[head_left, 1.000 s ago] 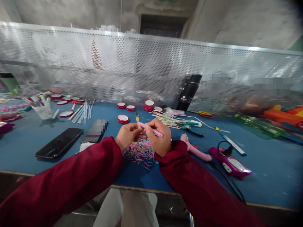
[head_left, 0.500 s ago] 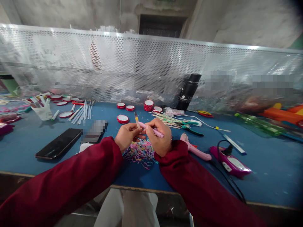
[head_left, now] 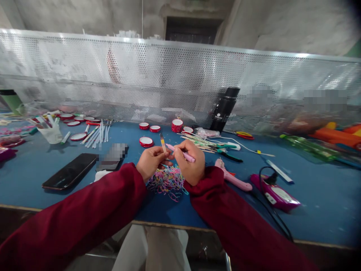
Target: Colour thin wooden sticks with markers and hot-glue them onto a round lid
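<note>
Above the blue table (head_left: 42, 165), my left hand (head_left: 150, 162) is closed on a thin stick (head_left: 162, 142) that points up and away from me. My right hand (head_left: 190, 163) is closed round a pink pen-like tool (head_left: 183, 153), whose tip meets the stick near my left fingers. Just below both hands lies a heap of small coloured elastic bands (head_left: 167, 181). Both arms wear dark red sleeves.
A black phone (head_left: 70, 170) lies at the left. A pink glue gun (head_left: 232, 179) and a magenta device (head_left: 275, 195) with a black cable lie at the right. Red tape rolls (head_left: 146, 141), a black bottle (head_left: 224, 110), loose sticks and a perforated metal screen (head_left: 169, 75) stand behind.
My hands have hardly moved. The pink tool's tip has shifted slightly against the stick.
</note>
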Available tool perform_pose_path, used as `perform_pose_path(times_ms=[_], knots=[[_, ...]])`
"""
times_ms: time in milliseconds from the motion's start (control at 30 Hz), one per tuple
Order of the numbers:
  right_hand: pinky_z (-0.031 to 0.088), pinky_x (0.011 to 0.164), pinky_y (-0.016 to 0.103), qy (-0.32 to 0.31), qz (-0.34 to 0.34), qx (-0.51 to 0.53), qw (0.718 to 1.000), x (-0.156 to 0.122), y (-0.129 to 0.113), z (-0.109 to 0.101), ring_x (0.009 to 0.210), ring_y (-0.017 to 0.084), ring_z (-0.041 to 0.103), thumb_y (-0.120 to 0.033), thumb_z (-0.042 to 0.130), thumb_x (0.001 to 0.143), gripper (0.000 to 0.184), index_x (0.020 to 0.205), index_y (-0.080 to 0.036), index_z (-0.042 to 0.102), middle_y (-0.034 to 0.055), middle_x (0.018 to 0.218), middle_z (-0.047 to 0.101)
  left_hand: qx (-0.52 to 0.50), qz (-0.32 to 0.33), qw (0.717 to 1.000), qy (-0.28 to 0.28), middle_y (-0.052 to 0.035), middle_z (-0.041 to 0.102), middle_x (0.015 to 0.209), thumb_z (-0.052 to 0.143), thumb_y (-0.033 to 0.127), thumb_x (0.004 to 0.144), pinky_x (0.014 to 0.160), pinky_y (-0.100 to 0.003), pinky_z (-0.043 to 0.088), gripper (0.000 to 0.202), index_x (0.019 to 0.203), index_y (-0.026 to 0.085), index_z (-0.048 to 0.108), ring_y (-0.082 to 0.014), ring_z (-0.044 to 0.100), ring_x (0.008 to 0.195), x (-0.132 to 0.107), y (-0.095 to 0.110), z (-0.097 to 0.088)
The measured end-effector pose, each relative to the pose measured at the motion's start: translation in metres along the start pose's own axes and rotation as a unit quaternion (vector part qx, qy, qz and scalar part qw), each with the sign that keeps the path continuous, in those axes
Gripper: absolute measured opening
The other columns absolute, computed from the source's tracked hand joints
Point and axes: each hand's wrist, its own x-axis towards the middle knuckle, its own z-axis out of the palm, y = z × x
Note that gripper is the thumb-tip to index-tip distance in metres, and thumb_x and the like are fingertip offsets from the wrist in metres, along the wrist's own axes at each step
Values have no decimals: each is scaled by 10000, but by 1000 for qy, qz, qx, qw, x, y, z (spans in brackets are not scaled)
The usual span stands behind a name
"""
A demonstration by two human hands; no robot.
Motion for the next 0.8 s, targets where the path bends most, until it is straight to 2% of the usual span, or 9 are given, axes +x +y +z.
perform_pose_path(times_ms=[100,233,433,600,800], knots=[[418,574,261,13,-3,1,1000,0,-1,-1,586,133,544,-246,534,841,113,745,-209,581,-13,650,610,4,1,1000,0,-44,694,774,692,294,744,447,-160,393,227,893,131,637,-117,662,604,0,1,0],[431,580,260,-23,1,20,1000,-1,-1,1,601,139,570,-252,538,839,88,783,-210,592,-5,676,631,19,19,1000,-5,-17,656,678,662,300,773,439,-153,378,194,861,128,642,-113,656,601,0,0,0],[427,593,262,8,-5,8,1000,-1,0,0,594,133,553,-237,536,844,99,760,-208,581,-12,656,618,18,4,1000,2,-36,694,781,661,286,769,445,-157,374,219,922,132,636,-105,656,598,0,0,0],[430,587,257,-15,-16,19,1000,-1,1,1,609,133,573,-242,542,846,84,786,-206,590,-8,687,631,30,26,999,-6,-17,655,663,664,334,768,442,-162,361,229,863,128,639,-115,649,591,0,0,0],[431,583,260,11,-12,15,1000,0,2,1,594,135,561,-236,541,846,102,756,-209,581,-10,660,623,20,3,1000,6,-31,684,755,662,290,763,439,-163,351,217,908,131,632,-106,647,585,0,0,-1]])
